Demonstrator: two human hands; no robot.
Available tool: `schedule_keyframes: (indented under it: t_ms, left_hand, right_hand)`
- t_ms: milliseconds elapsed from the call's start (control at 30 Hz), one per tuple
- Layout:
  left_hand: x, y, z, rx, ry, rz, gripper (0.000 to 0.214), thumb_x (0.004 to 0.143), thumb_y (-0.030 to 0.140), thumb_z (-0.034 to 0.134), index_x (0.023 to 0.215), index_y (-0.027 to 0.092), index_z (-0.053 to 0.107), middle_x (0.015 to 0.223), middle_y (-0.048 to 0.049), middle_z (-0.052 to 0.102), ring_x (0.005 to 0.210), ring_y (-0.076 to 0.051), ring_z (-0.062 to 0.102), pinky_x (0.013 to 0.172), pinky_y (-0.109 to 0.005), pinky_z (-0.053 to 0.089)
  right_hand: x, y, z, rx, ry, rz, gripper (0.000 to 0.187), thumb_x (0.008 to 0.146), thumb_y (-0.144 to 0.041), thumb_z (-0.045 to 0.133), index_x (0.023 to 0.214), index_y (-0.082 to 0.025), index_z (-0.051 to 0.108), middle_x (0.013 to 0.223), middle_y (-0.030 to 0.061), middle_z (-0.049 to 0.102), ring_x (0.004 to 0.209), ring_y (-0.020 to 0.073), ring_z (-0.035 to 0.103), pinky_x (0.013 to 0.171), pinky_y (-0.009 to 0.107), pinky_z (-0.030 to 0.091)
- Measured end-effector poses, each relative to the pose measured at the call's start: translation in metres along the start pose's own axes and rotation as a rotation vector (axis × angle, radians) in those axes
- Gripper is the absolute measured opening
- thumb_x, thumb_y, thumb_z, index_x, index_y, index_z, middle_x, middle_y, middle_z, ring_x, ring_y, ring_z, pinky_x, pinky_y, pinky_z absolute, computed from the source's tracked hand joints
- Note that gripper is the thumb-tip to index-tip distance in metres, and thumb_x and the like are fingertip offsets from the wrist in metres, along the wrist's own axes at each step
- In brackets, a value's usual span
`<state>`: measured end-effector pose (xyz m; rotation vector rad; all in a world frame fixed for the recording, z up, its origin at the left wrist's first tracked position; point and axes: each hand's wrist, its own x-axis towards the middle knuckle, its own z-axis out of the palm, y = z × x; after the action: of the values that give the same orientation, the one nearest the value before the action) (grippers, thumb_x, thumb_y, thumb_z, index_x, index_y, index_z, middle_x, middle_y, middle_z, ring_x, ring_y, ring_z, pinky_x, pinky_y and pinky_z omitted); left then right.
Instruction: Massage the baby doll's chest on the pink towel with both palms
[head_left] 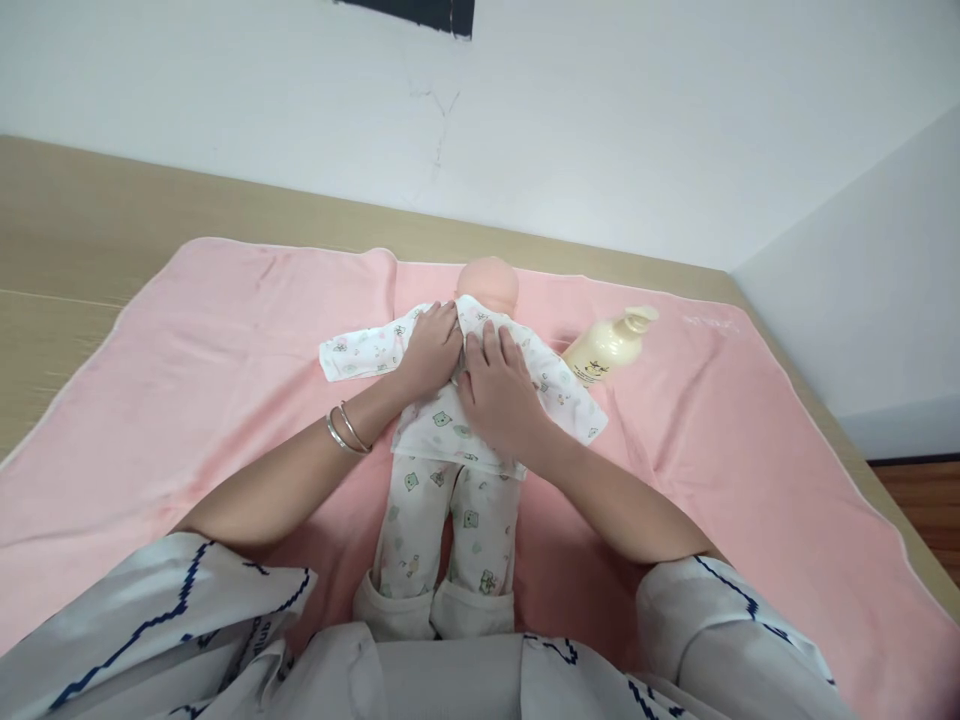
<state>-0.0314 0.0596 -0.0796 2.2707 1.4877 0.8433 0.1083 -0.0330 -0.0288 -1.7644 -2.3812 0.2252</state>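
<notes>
A baby doll [488,285] lies with its head away from me, dressed in a white printed top [431,418] and matching trousers [480,515]. My left hand [433,348] rests on the upper part of the top, on the left side, fingers stretched toward the collar. Beside it, my right hand [501,388] lies flat on the middle of the top with its fingers apart. Both sleeves of the top spread outward. The doll's arms and hands do not show, and its face cannot be made out.
Under the doll is a pink blanket [247,340] on a wooden surface [90,215]. A pale yellow pump bottle [606,348] is right of the doll, by the sleeve. White walls [570,130] stand behind and to the right.
</notes>
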Motion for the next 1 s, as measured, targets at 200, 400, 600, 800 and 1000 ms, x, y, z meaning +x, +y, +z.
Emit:
schedule_keyframes:
  t_ms: [200, 400, 600, 800, 1000]
  left_hand:
    - [-0.018, 0.023, -0.007, 0.026, -0.023, -0.027, 0.053, 0.104, 0.022, 0.028, 0.145, 0.004, 0.054, 0.159, -0.0235, 0.056, 0.155, -0.033, 0.046, 0.134, -0.058, 0.031]
    - [-0.028, 0.043, -0.03, 0.005, -0.114, 0.028, 0.041, 0.099, 0.016, 0.035, 0.127, 0.01, 0.065, 0.143, -0.0201, 0.066, 0.146, -0.03, 0.055, 0.127, -0.05, 0.044]
    - [-0.007, 0.027, -0.028, -0.036, -0.078, 0.006, 0.031, 0.096, 0.015, 0.036, 0.107, 0.018, 0.065, 0.125, -0.0149, 0.073, 0.125, -0.029, 0.064, 0.12, -0.05, 0.047]
    - [-0.004, 0.023, -0.026, 0.065, -0.088, -0.018, 0.029, 0.102, 0.023, 0.035, 0.098, 0.019, 0.064, 0.108, -0.0151, 0.073, 0.105, -0.03, 0.067, 0.104, -0.05, 0.055]
    - [-0.03, 0.048, -0.028, 0.158, -0.108, 0.025, 0.043, 0.104, 0.02, 0.034, 0.132, 0.008, 0.063, 0.144, -0.0218, 0.065, 0.146, -0.033, 0.053, 0.129, -0.055, 0.039]
  right_hand:
    - [0.034, 0.025, -0.002, 0.105, 0.005, 0.133, 0.063, 0.111, -0.036, 0.029, 0.168, -0.009, 0.035, 0.181, 0.0196, 0.018, 0.169, 0.0418, 0.011, 0.133, 0.069, 0.018]
    - [0.035, 0.031, -0.005, -0.043, 0.029, 0.081, 0.064, 0.111, -0.035, 0.033, 0.166, -0.003, 0.035, 0.178, 0.0252, 0.026, 0.166, 0.0423, 0.025, 0.132, 0.064, 0.025]
    - [0.002, 0.005, -0.002, -0.2, 0.09, -0.005, 0.063, 0.111, -0.034, 0.034, 0.162, 0.003, 0.04, 0.168, 0.0342, 0.04, 0.157, 0.0456, 0.042, 0.125, 0.062, 0.04]
    - [0.007, 0.01, -0.007, -0.164, 0.06, -0.023, 0.059, 0.109, -0.026, 0.033, 0.158, 0.005, 0.045, 0.166, 0.0305, 0.046, 0.16, 0.0408, 0.04, 0.129, 0.055, 0.037]
    - [0.039, 0.045, -0.012, -0.255, -0.019, -0.075, 0.059, 0.107, -0.015, 0.017, 0.141, 0.006, 0.06, 0.151, 0.0328, 0.06, 0.146, 0.0405, 0.054, 0.125, 0.06, 0.036]
